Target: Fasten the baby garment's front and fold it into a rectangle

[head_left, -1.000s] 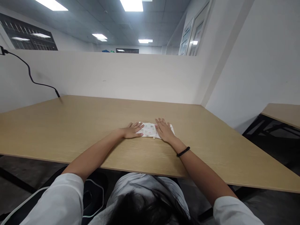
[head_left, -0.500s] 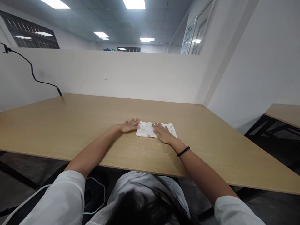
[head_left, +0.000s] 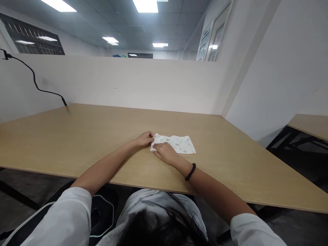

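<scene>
The cloth [head_left: 180, 145] lies on the table [head_left: 84, 136], toward the near edge, its long side running left to right. The left hand [head_left: 145, 138], fingers curled, is at its far left corner; the right hand [head_left: 166, 153] covers its near left part, close by. Whether either pinches it, I cannot tell.

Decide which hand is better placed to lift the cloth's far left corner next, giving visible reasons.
The left hand, probably: it is at the cloth's left edge, close to that corner. The right hand is over the near left part, farther from it.
</scene>
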The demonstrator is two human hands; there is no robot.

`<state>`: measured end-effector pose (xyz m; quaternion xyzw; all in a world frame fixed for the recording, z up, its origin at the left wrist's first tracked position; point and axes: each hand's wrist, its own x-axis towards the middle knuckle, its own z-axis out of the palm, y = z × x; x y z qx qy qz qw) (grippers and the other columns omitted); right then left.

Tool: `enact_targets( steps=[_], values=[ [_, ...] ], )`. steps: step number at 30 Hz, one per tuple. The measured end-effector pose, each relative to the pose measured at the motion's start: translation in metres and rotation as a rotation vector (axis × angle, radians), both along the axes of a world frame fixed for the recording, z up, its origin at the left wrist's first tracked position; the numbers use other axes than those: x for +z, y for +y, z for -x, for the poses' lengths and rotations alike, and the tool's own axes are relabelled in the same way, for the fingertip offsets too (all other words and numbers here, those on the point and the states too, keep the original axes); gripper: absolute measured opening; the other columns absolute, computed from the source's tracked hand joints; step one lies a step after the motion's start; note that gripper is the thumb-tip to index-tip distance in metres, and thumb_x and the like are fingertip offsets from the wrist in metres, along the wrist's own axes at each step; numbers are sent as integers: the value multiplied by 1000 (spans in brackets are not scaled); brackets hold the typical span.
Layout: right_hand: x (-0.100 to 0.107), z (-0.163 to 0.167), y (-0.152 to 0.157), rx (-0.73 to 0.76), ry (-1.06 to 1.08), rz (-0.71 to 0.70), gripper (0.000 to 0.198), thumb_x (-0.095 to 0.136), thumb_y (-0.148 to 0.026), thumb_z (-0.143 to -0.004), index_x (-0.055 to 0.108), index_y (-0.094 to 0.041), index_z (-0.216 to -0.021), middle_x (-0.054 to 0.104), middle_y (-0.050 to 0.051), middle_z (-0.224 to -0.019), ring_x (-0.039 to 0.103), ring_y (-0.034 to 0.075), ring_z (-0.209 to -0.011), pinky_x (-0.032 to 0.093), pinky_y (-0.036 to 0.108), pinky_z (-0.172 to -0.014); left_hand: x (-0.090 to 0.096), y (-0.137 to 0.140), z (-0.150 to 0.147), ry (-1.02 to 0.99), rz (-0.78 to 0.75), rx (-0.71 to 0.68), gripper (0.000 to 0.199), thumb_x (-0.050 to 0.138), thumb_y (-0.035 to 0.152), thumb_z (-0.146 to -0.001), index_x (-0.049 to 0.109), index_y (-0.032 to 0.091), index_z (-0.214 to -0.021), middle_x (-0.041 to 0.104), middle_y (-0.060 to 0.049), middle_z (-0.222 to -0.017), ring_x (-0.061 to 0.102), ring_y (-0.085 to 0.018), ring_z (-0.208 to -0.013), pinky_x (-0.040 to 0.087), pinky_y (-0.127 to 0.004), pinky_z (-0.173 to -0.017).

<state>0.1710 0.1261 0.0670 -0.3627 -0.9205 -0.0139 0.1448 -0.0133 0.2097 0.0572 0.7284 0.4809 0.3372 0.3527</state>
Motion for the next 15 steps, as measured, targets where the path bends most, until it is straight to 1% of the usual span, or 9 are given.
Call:
enact_targets(
  steps=[2,4,6,7,9,12,14,15],
  values=[
    [-1,-2,1,41,18,6,29,44,-27,-99,65,-11,-113,67,15,-114,62,25,-108,43,37,-97,-1,-2,-5,-204,127,11,29,67,19,-71,48,19,-93,56,3,-70,53,-13,-57,41,-24,-55],
    [-1,-5,1,72,52,12,30,42,-25,-100,64,-12,-115,67,14,-117,61,24,-112,42,35,-98,-1,-4,-9,-355,226,33,42,73,17,-69,42,21,-98,56,3,-73,54,-12,-56,42,-24,-55],
    [-2,-7,1,96,78,34,31,43,-27,-100,64,-13,-118,65,13,-121,59,23,-115,42,34,-99,0,-6,-11,-429,284,75,53,78,16,-67,39,22,-102,57,3,-75,55,-11,-56,43,-24,-56],
    [-2,-7,0,99,87,40,32,44,-29,-99,63,-14,-121,64,13,-124,58,23,-117,41,34,-101,1,-6,-11,-445,303,102,55,79,14,-66,39,22,-102,57,3,-76,56,-11,-57,44,-24,-56],
    [-2,-7,0,71,102,25,38,49,-33,-97,58,-14,-129,57,15,-134,52,25,-125,37,39,-106,5,-7,-11,-472,337,157,52,77,11,-66,41,21,-102,59,3,-76,57,-12,-58,46,-24,-58],
    [-2,-5,-1,-47,135,-26,59,58,-37,-90,43,-15,-143,41,17,-149,36,28,-138,25,48,-113,13,-8,-12,-567,393,198,40,69,7,-70,45,20,-100,60,1,-75,60,-13,-60,49,-24,-59],
    [0,-5,-2,-150,160,-38,69,61,-34,-87,35,-13,-148,34,18,-153,29,30,-142,21,51,-114,20,-9,-12,-653,408,151,33,65,7,-73,47,18,-97,62,0,-75,62,-13,-61,51,-24,-59],
    [1,-5,-2,-201,171,-36,71,61,-31,-86,33,-12,-149,34,18,-153,29,30,-142,21,52,-114,24,-10,-12,-686,408,106,29,64,8,-74,49,18,-96,62,0,-75,63,-13,-61,51,-23,-59]
  ],
)
